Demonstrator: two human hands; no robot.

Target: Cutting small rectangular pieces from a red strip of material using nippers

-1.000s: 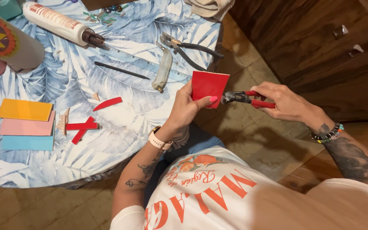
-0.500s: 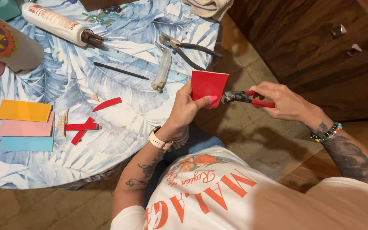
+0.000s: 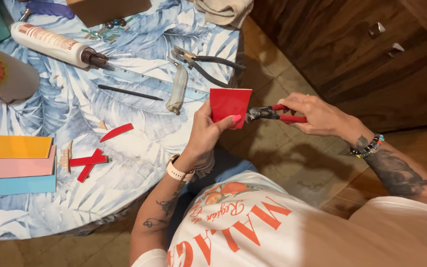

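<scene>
At the left edge of the round table covered in a blue-and-white leaf-print cloth [image 3: 139,148], a stack of three flat rectangular tiles in yellow, pink and light blue [image 3: 23,165] is lying with its long axis running left to right. Just to its right, several narrow red strips [image 3: 89,160] are lying on the cloth, crossing one another. Farther back, a white cylindrical cartridge tube with a dark nozzle [image 3: 55,45] is pointing its nozzle to the right. The left hand [image 3: 208,136] is holding a flat, roughly square red tile [image 3: 230,105] beyond the table's right edge, thumb closed over the lower front face, the tile standing upright above the grip. The right hand [image 3: 317,114] is wrapping closed around the red-handled metal nippers [image 3: 273,113], whose long axis is lying nearly level, the tip pointing left and meeting the tile's right edge. Whether the tip is actually biting the tile cannot be told.
</scene>
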